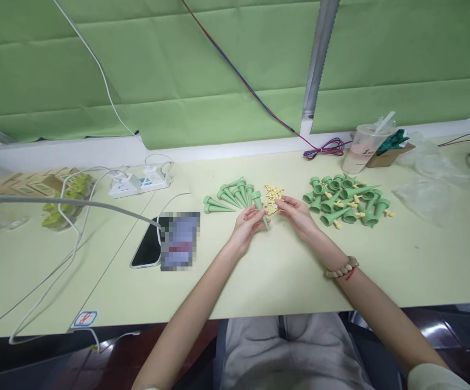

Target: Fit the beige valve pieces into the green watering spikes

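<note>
My left hand [246, 228] is closed on a green plastic watering spike [258, 200], its wide end up and its pointed tip slanting down to the right. My right hand [297, 216] has thumb and fingertips drawn together at the edge of a pile of small yellow plastic valves [274, 190]; what is between them, if anything, is too small to make out. Several green spikes lie fanned out [229, 194] left of the valves. On the right is a loose heap of green spikes [334, 197], with yellow pieces sticking out among them.
A dark phone [147, 246] lies at left beside a blurred-out patch. Behind it is a white power strip [141, 185] with trailing white cables. A plastic drink cup [362, 149], a small cardboard box [391, 156] and clear plastic bags [425, 197] are at right. Coiled wires [328, 148] lie by the wall.
</note>
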`<state>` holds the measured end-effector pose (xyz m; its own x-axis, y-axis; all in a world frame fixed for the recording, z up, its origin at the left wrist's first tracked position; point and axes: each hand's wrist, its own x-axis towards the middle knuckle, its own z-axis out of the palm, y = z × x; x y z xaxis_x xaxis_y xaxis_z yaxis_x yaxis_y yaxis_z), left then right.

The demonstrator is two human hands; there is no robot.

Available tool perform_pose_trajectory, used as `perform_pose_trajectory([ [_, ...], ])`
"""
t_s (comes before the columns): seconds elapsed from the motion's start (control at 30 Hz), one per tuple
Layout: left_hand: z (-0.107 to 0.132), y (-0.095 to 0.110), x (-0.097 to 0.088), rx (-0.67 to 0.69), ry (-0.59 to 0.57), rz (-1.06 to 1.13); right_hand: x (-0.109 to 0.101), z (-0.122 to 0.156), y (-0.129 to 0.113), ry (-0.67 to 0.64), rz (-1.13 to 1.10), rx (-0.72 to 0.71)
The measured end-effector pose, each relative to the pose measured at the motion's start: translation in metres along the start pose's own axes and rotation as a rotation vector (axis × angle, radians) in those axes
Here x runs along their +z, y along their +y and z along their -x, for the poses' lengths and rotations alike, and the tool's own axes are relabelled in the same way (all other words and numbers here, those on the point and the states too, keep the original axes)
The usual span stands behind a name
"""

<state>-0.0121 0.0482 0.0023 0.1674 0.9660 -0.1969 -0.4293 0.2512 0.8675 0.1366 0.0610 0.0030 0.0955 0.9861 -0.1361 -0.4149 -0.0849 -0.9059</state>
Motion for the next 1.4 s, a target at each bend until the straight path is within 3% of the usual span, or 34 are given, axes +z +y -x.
perform_pose_trajectory([
  [0.2, -0.001, -0.001, -0.004, 0.038, -0.061, -0.009, -0.002, 0.000, 0.000, 0.122, 0.041, -0.035],
  [0.37, -0.003, -0.003, -0.005, 0.050, -0.066, -0.027, -0.003, -0.002, 0.001, 0.119, 0.107, -0.129],
  [0.57, -0.002, -0.003, -0.005, 0.047, -0.052, -0.022, -0.008, -0.011, 0.012, 0.175, 0.113, -0.139],
  [0.67, -0.002, -0.003, -0.005, 0.052, -0.047, -0.024, -0.010, -0.013, 0.015, 0.200, 0.151, -0.235],
  [0.77, -0.002, -0.003, -0.005, 0.069, -0.047, -0.025, -0.008, -0.009, 0.011, 0.103, 0.200, -0.313],
  [0.87, -0.002, -0.003, -0.004, 0.074, -0.057, -0.036, -0.004, -0.002, 0.005, -0.014, 0.226, -0.276],
  [1.17, 0.000, -0.002, 0.000, 0.080, -0.044, -0.112, -0.001, 0.002, 0.001, -0.010, 0.249, -0.223],
  [1.4, 0.002, -0.005, 0.001, 0.156, -0.017, -0.206, 0.001, 0.005, 0.004, -0.081, 0.359, -0.370],
])
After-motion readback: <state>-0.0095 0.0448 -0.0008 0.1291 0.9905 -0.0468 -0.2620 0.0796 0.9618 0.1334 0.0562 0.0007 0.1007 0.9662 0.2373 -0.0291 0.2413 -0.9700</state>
